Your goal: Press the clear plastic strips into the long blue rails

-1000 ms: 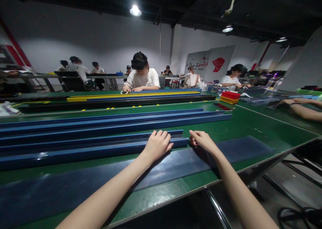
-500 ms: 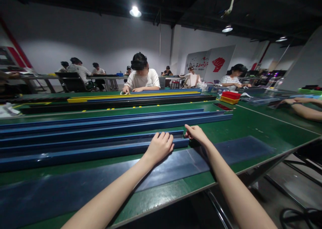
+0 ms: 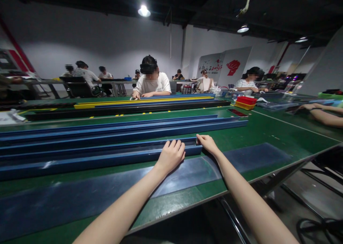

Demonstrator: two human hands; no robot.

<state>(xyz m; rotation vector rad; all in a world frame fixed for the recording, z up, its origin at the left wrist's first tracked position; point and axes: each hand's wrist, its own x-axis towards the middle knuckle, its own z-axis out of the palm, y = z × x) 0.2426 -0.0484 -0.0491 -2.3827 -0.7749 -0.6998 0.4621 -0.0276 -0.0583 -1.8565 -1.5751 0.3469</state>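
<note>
My left hand (image 3: 170, 155) lies on top of the nearest long blue channel rail (image 3: 88, 159), fingers curled over its far edge near the right end. My right hand (image 3: 207, 143) is at that rail's right end, fingers bent and fingertips touching the end face; what they pinch, if anything, is hidden. More long blue rails (image 3: 128, 129) lie parallel behind it on the green table (image 3: 268, 133). A dark blue mat (image 3: 193, 170) lies in front of the rail under my forearms.
A person in a white shirt (image 3: 151, 83) sits across the table behind yellow and blue rails (image 3: 144, 101). Red and yellow trays (image 3: 245, 103) stand at the right. Another person's forearm (image 3: 323, 115) rests at the far right. The table's edge runs diagonally near me.
My right hand has moved left and away from me, from beside the rail's near corner to its end face. My left hand has stayed on the rail.
</note>
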